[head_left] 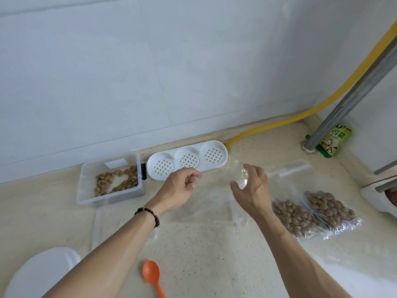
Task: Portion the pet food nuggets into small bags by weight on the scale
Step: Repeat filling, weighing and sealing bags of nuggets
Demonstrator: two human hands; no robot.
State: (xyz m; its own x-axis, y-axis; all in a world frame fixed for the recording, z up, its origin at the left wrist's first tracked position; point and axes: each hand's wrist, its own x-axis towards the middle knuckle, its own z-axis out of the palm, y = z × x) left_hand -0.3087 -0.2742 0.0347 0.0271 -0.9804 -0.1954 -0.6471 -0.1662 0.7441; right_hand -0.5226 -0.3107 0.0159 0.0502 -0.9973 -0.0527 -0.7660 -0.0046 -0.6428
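Nuggets (120, 179) sit in a clear tub (86, 190) far left on the counter (204, 265). Left hand (180, 190) hovers with fingers loosely curled, holding nothing. Beneath both hands lies an empty bag (206, 203), thin, limp and likely slippery; best pinched at its mouth. Right hand (251, 190) hovers with its grip spread. Two filled bags (311, 209) lie right.

Counter (204, 265) looks like speckled, glossy stone. Bags (318, 211) are clear crinkly plastic, spoon (151, 274) smooth orange plastic.
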